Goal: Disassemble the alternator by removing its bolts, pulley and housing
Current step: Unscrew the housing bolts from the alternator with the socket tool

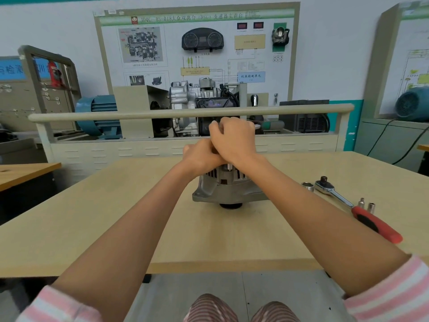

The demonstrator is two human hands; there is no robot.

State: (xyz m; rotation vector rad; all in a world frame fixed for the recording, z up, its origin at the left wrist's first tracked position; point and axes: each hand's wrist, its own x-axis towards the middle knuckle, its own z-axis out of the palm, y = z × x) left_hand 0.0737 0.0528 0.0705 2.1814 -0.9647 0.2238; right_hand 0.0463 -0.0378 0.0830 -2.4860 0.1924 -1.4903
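Both hands work atop the alternator (229, 187), which sits pulley-down mid-bench: the left hand (202, 155) curled against its top, the right hand (234, 138) fisted above, though what either grips is hidden. Likely a rear bolt is being loosened; the ratchet wrench (348, 203) and sockets (366, 204) wait toward the bench's (116, 217) right edge. A transmission training board (197, 54) stands behind.

Alternator (228, 189) top hidden beneath left hand (201, 155), right hand (234, 138)
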